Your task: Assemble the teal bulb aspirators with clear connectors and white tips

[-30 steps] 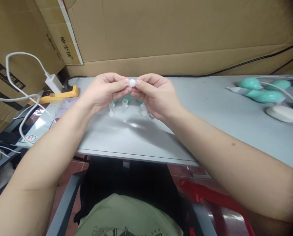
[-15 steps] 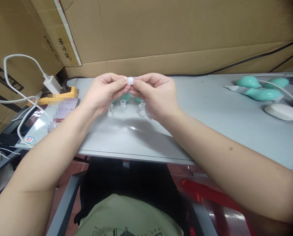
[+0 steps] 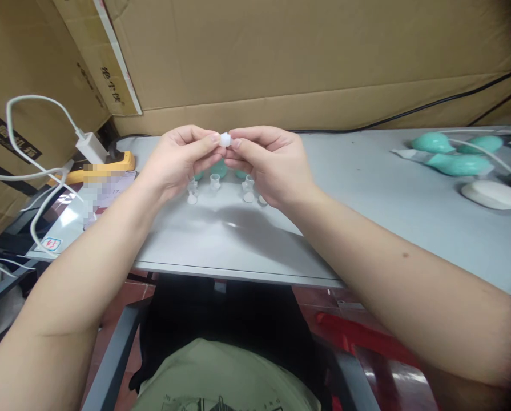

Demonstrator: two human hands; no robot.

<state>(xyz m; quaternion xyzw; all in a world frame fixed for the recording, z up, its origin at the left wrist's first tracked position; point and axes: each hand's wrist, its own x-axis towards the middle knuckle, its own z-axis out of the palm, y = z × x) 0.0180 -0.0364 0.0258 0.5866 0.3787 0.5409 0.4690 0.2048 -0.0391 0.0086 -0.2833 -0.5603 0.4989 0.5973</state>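
Between the fingertips of both hands is a small white plastic piece (image 3: 225, 140), raised above the table. My left hand (image 3: 184, 157) pinches its left end, thumb on the near side. From the right, my right hand (image 3: 276, 162) closes thumb and fingers at its other end; the fingers cover much of that side. Below the hands stand several small clear-white plastic fittings, among them a short open-topped one (image 3: 214, 181) and a flared one (image 3: 248, 197). Green rounded objects (image 3: 218, 168) sit behind them, partly hidden by my fingers.
Green bulb-shaped pieces (image 3: 463, 164) and a white computer mouse (image 3: 495, 194) lie at the right. At left are a yellow power strip (image 3: 124, 162), a white charger (image 3: 91, 147) with cables, and a phone (image 3: 113, 188). Cardboard (image 3: 281, 57) walls the table's back.
The white piece has shifted and tilted slightly to the left between my fingertips. My right hand has moved very slightly. The fittings on the table stay put.
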